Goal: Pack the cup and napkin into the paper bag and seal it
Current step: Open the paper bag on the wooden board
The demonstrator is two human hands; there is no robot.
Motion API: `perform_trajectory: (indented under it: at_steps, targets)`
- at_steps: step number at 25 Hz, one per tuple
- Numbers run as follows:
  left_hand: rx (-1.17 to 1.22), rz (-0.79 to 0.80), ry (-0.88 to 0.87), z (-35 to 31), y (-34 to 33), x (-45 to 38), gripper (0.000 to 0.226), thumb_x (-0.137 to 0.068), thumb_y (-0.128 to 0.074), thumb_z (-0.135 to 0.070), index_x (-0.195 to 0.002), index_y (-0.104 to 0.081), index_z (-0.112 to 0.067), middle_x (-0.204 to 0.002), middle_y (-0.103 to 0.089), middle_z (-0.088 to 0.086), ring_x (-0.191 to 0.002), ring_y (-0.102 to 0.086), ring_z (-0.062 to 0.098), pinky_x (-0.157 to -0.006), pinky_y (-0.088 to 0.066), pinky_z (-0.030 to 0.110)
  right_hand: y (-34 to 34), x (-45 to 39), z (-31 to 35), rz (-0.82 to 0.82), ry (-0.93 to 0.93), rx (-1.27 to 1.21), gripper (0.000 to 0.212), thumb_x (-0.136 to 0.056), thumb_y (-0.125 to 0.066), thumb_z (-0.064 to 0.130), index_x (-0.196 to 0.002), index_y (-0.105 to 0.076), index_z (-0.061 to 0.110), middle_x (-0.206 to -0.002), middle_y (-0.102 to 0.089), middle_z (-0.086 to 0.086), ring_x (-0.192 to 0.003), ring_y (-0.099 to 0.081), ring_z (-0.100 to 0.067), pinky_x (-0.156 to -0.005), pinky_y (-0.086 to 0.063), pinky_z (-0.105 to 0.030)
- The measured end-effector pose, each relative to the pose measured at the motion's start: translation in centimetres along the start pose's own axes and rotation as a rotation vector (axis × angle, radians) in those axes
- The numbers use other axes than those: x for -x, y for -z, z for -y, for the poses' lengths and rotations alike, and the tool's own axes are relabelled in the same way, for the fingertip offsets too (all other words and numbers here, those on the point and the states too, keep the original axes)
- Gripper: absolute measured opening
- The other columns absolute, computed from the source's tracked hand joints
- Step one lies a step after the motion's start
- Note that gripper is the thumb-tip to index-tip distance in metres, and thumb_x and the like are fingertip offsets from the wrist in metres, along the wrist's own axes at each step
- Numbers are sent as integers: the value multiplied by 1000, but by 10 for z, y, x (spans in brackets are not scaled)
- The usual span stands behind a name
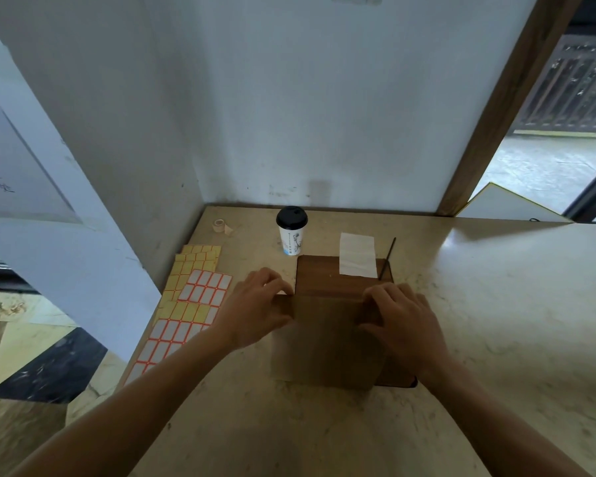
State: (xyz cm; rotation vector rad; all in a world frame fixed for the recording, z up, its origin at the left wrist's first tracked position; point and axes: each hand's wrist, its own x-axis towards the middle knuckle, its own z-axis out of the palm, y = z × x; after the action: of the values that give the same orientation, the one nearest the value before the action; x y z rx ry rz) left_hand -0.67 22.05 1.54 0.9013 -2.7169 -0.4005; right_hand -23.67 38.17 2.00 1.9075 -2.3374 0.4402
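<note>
With the flat paper bag (pixel 327 342) pinched at its far edge by the left hand (pixel 255 309) and right hand (pixel 405 325), the cup (pixel 291 230) and napkin (pixel 356 255) behind it on the table (pixel 496 304) were judged liable to be knocked or swept.

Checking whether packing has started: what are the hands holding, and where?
Both hands, left hand and right hand, hold the flat paper bag by its far top edge, one at each corner.
</note>
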Motion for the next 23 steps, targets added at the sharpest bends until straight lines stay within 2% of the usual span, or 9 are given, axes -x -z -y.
perform_trajectory:
  at_steps: [4, 6, 8, 10, 13, 15, 17, 21, 23]
  targets:
    - [-304, -46, -185, -8, -1, 0, 27, -72, -78, -34, -92, -61, -28, -104, -57, 1, -99, -49, 24, -84, -41, 39, -1, 7, 10, -86, 123, 257, 28, -69, -82, 31, -87, -68, 17, -101, -60, -6, -95, -47, -29, -75, -41, -40]
    - [-399, -49, -247, -10, 0, -1, 21, -74, -75, -36, -91, -64, -29, -102, -58, 1, -100, -49, 25, -89, -41, 45, 4, 6, 14, -76, 131, 297, 28, -72, -78, 39, -86, -69, 17, -100, -59, -7, -94, -45, -30, -75, -40, -41]
    - [-422, -62, -275, -11, 3, -2, 19, -74, -74, -36, -90, -66, -29, -101, -58, 1, -100, -48, 25, -90, -40, 48, 11, 2, 22, -49, 161, 281, 35, -82, -61, 51, -87, -70, 18, -97, -60, -7, -90, -50, -29, -73, -41, -41]
    - [-441, -44, -318, -14, 5, -3, 19, -74, -75, -36, -90, -67, -29, -97, -59, 0, -97, -49, 25, -88, -39, 48, 20, -9, 38, 50, 225, 172, 45, -91, -40, 54, -85, -69, 21, -86, -62, -2, -77, -54, -19, -66, -42, -34]
    - [-469, 31, -379, -17, 7, 0, 22, -71, -78, -34, -92, -70, -32, -91, -63, -2, -94, -51, 24, -86, -38, 48, 23, -34, 58, 351, 190, 10, 40, -99, -35, 45, -81, -64, 23, -67, -58, 5, -57, -51, -11, -54, -44, -26]
    - [-482, 70, -382, -17, 9, 5, 23, -72, -78, -33, -94, -71, -34, -93, -64, -3, -97, -52, 24, -89, -36, 49, 20, -48, 62, 562, 80, -16, 36, -99, -38, 41, -79, -62, 22, -71, -58, 4, -61, -54, -12, -56, -46, -26]
    - [-485, 81, -373, -20, 12, 6, 20, -78, -73, -33, -97, -71, -34, -99, -65, -6, -103, -52, 23, -94, -32, 50, 17, -55, 58, 656, 83, 21, 23, -96, -46, 35, -97, -65, 22, -85, -63, 4, -73, -59, -13, -65, -51, -27]
    - [-443, 129, -365, -21, 25, 13, 20, -89, -57, -42, -102, -69, -34, -111, -66, -9, -115, -48, 21, -102, -21, 52, 16, -52, 56, 693, 65, -165, 30, -85, -63, 38, -114, -59, 29, -100, -65, 8, -89, -60, -11, -81, -53, -32]
    - [-429, 153, -349, -25, 32, 15, 37, -92, -37, -51, -99, -69, -33, -103, -67, -9, -109, -49, 18, -101, -21, 49, 16, -52, 55, 655, 60, -206, 45, -80, -68, 41, -122, -54, 33, -107, -64, 9, -96, -59, -12, -85, -53, -37]
